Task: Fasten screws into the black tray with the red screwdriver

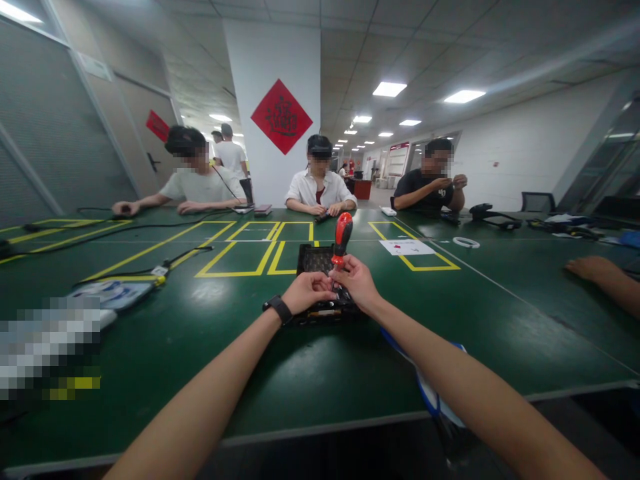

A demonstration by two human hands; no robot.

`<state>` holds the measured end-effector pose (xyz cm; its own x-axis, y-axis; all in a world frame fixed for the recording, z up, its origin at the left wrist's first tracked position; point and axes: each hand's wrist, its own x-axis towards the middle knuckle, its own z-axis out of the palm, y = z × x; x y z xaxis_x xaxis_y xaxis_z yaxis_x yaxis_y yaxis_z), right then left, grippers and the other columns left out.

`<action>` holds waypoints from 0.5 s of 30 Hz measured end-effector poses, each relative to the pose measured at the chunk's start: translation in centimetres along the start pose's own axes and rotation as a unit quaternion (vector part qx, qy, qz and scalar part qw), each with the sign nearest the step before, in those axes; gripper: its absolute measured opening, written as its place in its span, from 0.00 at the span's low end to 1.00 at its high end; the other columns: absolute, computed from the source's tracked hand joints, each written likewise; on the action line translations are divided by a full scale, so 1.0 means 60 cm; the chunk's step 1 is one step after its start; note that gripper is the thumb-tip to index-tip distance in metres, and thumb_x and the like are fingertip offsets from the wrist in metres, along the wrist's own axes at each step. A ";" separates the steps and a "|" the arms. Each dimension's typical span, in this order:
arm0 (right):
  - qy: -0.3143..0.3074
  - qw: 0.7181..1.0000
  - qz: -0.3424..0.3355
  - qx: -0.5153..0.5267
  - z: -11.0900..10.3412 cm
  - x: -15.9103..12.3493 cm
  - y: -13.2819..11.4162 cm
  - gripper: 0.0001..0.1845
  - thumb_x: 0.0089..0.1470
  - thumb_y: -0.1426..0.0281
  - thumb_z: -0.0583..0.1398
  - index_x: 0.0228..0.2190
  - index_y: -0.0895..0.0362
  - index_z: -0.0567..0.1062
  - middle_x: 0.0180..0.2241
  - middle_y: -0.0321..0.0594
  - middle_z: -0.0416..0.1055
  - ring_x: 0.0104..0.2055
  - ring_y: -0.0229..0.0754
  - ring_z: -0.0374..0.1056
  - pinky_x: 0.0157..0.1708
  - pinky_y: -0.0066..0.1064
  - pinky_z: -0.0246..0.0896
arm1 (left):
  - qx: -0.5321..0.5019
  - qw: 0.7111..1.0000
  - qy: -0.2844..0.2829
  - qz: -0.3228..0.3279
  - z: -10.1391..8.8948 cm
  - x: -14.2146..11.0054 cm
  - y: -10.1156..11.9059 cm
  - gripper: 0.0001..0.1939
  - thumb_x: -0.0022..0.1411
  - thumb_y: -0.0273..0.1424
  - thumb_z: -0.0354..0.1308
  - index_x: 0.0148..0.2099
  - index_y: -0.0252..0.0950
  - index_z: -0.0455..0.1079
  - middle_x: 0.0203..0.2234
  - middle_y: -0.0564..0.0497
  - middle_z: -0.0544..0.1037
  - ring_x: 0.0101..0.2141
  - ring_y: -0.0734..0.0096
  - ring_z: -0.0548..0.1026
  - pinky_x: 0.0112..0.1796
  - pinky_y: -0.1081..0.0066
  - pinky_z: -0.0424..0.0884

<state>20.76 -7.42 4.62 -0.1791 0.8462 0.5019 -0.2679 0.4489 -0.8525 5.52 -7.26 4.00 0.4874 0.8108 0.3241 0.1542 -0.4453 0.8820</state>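
Note:
A red and black screwdriver (343, 239) stands upright, handle up, above a black bit case (317, 260) lying open on the green table (210, 340). My right hand (356, 280) is closed around the screwdriver's lower shaft. My left hand (307, 291), with a black watch on its wrist, is pinched at the tip end of the same tool, right beside my right hand. What its fingertips hold is too small to make out.
Three people sit at the far side of the table, working with their hands. Another person's hand (595, 270) rests at the right edge. Black cables (150, 227), yellow tape boxes (240, 257), a white paper (406, 247), a tape ring (466, 243) and a blue-white item (115, 293) lie around.

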 end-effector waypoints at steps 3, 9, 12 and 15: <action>-0.014 1.000 0.016 0.009 0.001 0.000 -0.002 0.15 0.40 0.64 0.63 0.31 0.57 0.68 0.27 0.34 0.68 0.23 0.31 0.64 0.23 0.24 0.60 | -0.010 1.000 -0.014 0.009 -0.001 -0.001 -0.001 0.16 0.44 0.35 0.62 0.32 0.28 0.67 0.22 0.53 0.71 0.21 0.80 0.67 0.26 0.77 0.64; -0.058 0.996 0.059 0.045 -0.004 0.001 -0.007 0.18 0.43 0.61 0.60 0.36 0.58 0.71 0.31 0.38 0.70 0.21 0.30 0.62 0.20 0.27 0.62 | -0.043 0.997 -0.062 0.030 -0.003 -0.001 0.002 0.15 0.50 0.35 0.57 0.36 0.28 0.68 0.30 0.46 0.74 0.31 0.72 0.72 0.37 0.70 0.67; -0.071 0.993 0.071 0.056 -0.007 0.001 -0.007 0.18 0.43 0.63 0.61 0.37 0.58 0.70 0.28 0.37 0.69 0.18 0.30 0.61 0.17 0.27 0.62 | -0.047 0.995 -0.082 0.032 -0.004 -0.002 0.003 0.14 0.53 0.34 0.55 0.37 0.28 0.68 0.30 0.46 0.75 0.33 0.70 0.72 0.40 0.69 0.66; -0.063 0.994 0.068 0.063 -0.008 0.003 -0.004 0.17 0.43 0.64 0.61 0.35 0.59 0.69 0.25 0.36 0.68 0.17 0.31 0.61 0.17 0.27 0.63 | -0.045 0.995 -0.081 0.033 -0.004 -0.001 -0.001 0.14 0.53 0.35 0.55 0.37 0.28 0.68 0.30 0.46 0.75 0.34 0.70 0.72 0.41 0.68 0.65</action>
<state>21.26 -7.22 4.82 -0.3367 0.8507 0.4037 -0.3473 0.2863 -0.8930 5.30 -7.18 4.02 0.6274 0.7057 0.3293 0.0440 -0.4543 0.8898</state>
